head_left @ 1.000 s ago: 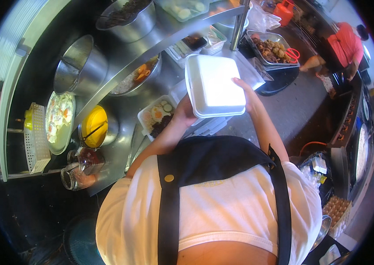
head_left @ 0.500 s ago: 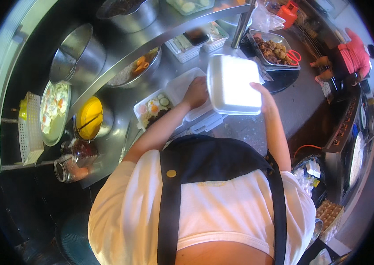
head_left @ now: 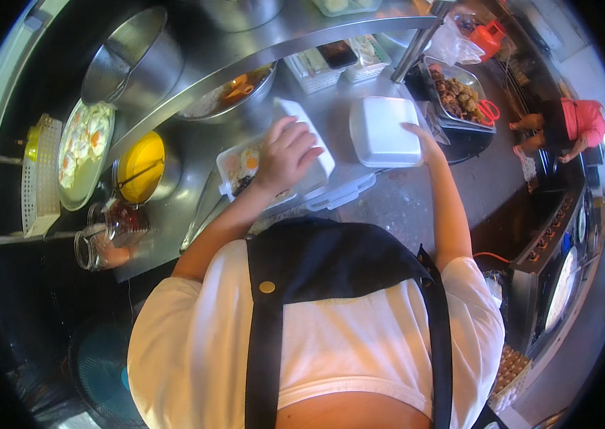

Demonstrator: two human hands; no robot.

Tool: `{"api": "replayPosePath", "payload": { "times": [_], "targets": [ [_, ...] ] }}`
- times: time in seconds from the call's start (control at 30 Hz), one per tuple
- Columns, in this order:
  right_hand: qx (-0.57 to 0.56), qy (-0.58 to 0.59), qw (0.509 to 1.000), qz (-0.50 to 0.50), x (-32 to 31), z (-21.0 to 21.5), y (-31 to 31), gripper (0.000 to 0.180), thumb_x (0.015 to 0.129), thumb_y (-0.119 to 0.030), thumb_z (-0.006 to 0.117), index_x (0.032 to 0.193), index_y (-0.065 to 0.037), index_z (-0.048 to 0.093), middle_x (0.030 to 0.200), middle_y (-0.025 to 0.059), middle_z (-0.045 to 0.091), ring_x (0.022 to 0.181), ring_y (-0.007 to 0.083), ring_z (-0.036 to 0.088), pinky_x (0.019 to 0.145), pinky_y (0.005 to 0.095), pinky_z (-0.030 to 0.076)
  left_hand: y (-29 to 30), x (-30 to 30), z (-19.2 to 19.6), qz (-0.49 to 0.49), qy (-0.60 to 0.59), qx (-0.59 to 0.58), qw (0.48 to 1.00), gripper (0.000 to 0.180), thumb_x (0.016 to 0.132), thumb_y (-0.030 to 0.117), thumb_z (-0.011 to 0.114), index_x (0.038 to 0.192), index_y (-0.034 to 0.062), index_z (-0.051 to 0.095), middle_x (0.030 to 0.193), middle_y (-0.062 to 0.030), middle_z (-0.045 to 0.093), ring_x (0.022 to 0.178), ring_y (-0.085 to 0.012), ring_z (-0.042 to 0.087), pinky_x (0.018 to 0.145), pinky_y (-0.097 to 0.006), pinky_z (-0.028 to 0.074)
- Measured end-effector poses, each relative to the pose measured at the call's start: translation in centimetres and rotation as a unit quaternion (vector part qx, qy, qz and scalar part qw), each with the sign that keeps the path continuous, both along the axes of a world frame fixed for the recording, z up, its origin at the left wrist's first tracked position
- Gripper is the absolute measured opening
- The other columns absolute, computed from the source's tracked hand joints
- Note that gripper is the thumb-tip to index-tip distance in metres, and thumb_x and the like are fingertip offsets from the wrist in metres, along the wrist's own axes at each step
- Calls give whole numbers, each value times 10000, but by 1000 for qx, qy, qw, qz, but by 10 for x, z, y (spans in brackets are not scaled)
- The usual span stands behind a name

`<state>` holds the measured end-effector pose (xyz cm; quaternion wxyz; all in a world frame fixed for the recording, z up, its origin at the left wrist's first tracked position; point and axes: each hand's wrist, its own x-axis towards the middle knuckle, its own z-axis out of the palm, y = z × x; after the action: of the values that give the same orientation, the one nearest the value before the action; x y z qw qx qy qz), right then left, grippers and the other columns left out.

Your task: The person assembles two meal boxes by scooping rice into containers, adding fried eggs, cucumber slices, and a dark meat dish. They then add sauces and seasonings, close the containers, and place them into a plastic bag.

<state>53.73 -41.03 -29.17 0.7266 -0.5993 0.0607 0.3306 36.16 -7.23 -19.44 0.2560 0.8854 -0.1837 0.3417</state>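
Note:
An opened white foam takeaway box [head_left: 229, 159] lies on the steel counter, with a fried egg and dark food in its base. Its lid [head_left: 322, 161] stands partly raised. My left hand [head_left: 288, 156] is over the box beside the lid, fingers apart; whether it touches the lid I cannot tell. Part of the food is hidden beneath this hand. To the right, a second white foam box [head_left: 382, 132], closed, is gripped at its right edge by my right hand [head_left: 424, 141], the thumb on top.
A steel shelf [head_left: 281, 51] crosses above the counter, holding large metal pots [head_left: 131, 57]. At the left are a plate of fried eggs [head_left: 88, 150], a yellow-filled pot [head_left: 141, 166] and glass jars [head_left: 99, 243]. A meat tray [head_left: 460, 93] sits right; another person [head_left: 580, 121] stoops beyond.
My left hand has drawn back to the left, and the opened box's lid has swung up from lying back. My right hand has lowered the closed box slightly and tilted it less.

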Motion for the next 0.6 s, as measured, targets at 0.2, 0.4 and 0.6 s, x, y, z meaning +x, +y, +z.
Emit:
{"api": "replayPosePath", "payload": {
  "times": [0.2, 0.4, 0.6],
  "targets": [
    [-469, -348, 807, 89, 30, 6, 11, 713, 725, -427, 763, 1205, 57, 554, 1067, 195, 616, 1027, 311, 586, 898, 397, 457, 61, -100, -23, 178, 64, -79, 979, 164, 762, 153, 708, 862, 49, 631, 938, -110, 601, 906, -308, 559, 814, -395, 443],
    [-287, -603, 732, 134, -55, 19, 155, 584, 754, -284, 730, 1261, -62, 543, 1272, 188, 538, 1105, 410, 524, 920, 454, 427, 93, -149, -115, 325, 159, -231, 903, 196, 767, 170, 722, 884, 33, 644, 997, -138, 588, 943, -311, 567, 851, -382, 449],
    [-187, -476, 823, 246, -159, -26, 263, 781, 863, -499, 588, 1468, -139, 251, 1435, 337, 235, 1321, 475, 283, 1086, 496, 256, 91, -144, -131, 228, 214, -671, 672, 643, 778, 138, 752, 1301, 26, 396, 1142, -144, 550, 1020, -221, 549, 894, -359, 452]
  ]
}}
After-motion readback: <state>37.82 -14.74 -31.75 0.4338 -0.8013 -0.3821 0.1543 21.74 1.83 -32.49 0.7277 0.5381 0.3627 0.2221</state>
